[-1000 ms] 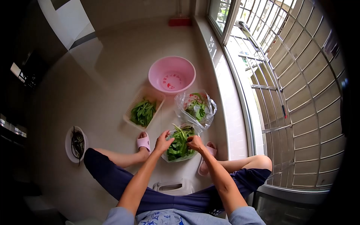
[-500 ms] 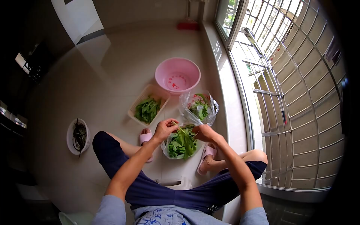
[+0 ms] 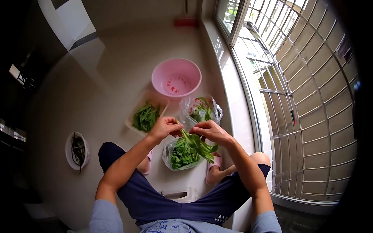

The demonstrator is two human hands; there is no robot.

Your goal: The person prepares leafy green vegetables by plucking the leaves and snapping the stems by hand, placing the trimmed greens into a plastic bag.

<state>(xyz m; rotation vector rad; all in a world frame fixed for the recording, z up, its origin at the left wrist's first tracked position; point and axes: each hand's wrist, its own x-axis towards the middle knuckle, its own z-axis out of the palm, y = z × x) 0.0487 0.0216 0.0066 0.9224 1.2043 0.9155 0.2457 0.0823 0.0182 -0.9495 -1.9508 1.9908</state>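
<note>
A leafy green stalk (image 3: 198, 145) is held up above a plastic bag of greens (image 3: 183, 154) that sits on the floor between my feet. My left hand (image 3: 167, 128) pinches the thin stem end. Close beside it, my right hand (image 3: 211, 132) has its fingers closed on the same stalk, whose leaves hang down to the right. Beyond my left hand lies a cream basket (image 3: 129, 121) with loose green leaves (image 3: 145, 117) in it. A second plastic bag (image 3: 218, 112) with greens stands beyond my right hand.
A pink basin (image 3: 176, 77) stands behind the basket and bags. At the left is a white basket (image 3: 86, 154) holding dark, long vegetables (image 3: 77, 150). A tiled ledge and barred window (image 3: 311, 101) run along the right. A red dustpan (image 3: 186, 22) is far back.
The stalk has been lifted out from over the bag of greens, and both hands have risen with it, close together. The camera view has shifted slightly.
</note>
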